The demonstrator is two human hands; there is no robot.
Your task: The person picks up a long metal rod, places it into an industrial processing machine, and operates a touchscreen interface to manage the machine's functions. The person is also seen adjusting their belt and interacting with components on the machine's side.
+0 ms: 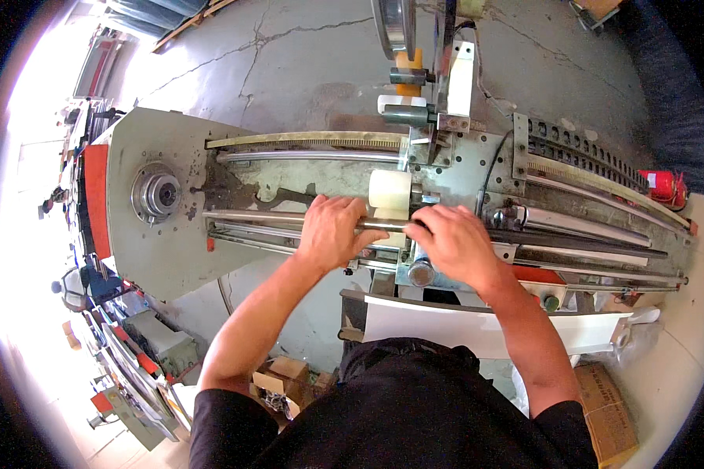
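Observation:
A long metal rod (379,224) runs crosswise over the grey lathe-like machine (188,129). My left hand (332,230) is closed over the rod, its thumb stretched along the near side. To the right, my right hand (455,244) curls its fingers round the rod near the carriage (481,160). Just beyond the rod, between my hands, sits a cream-white roll (389,189). Whether the rod ends under my right hand or runs on past it is hidden. At the machine's left end is a round metal chuck (158,193).
Polished guide rails (313,155) span the bed. A large wheel (395,27) rises at the far side. Near me lies a white sheet-like tray (485,324), with a red control box (541,283) above it. Cardboard boxes (606,414) and a red cylinder (662,186) stand on the floor.

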